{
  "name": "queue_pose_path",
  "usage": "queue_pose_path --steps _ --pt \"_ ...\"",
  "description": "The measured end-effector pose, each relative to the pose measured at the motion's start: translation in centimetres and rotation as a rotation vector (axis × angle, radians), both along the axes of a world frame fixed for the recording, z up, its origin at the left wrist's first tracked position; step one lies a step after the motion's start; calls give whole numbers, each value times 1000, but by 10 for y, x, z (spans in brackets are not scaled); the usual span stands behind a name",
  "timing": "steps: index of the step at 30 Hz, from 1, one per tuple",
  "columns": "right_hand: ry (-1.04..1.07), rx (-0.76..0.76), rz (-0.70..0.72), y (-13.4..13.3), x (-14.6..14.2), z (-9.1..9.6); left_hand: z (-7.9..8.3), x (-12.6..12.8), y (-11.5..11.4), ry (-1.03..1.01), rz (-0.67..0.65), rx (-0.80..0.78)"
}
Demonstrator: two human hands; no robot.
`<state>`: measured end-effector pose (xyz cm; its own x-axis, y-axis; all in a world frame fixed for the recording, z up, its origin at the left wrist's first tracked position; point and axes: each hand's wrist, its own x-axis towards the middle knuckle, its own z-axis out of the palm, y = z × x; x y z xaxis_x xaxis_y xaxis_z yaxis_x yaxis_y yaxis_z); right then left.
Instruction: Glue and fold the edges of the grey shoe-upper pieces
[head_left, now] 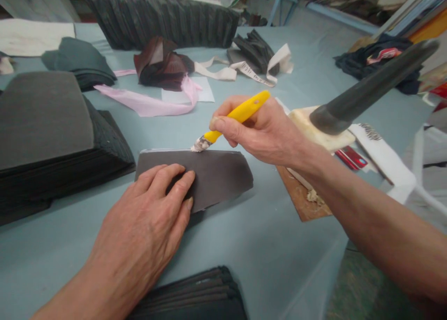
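A dark grey-brown flat panel (pixel 216 176), perhaps leather, lies on the table with a thin pale line along its far edge. My left hand (pixel 153 208) rests flat on the panel's left part, fingers stretched out and slightly apart. Between the thumb and fingers of my right hand (pixel 258 129) is a yellow-handled brush (pixel 240 113). Its whitish, caked bristles touch the far edge of the panel near the middle. Part of the panel is hidden under my left hand.
Tall stacks of dark panels stand at left (pixel 49 120) and near front (pixel 195 296). Dark red-brown pieces (pixel 160 64), a pink strip (pixel 150 103) and white tape lie behind. Right of my hand are a dark cylindrical handle (pixel 370 92) and a brown board (pixel 300 199).
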<state>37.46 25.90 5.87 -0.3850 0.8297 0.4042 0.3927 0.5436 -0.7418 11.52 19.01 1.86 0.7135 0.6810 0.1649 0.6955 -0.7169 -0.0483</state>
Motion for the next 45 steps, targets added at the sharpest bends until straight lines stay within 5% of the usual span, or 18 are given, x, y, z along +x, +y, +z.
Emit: queue_pose_path --steps 15,24,29,34,45 --pt "95 -31 -13 -1 -18 -2 4 0 0 27 1 -15" --pt "44 14 -25 -9 8 -1 0 0 0 -21 34 -47" --pt "121 25 -28 -9 -6 2 2 -2 1 15 10 -80" --pt "90 -3 -1 -4 -13 -2 1 -3 3 16 -54 30" --pt "0 -23 -116 -20 28 -5 0 -1 4 -13 -147 197"
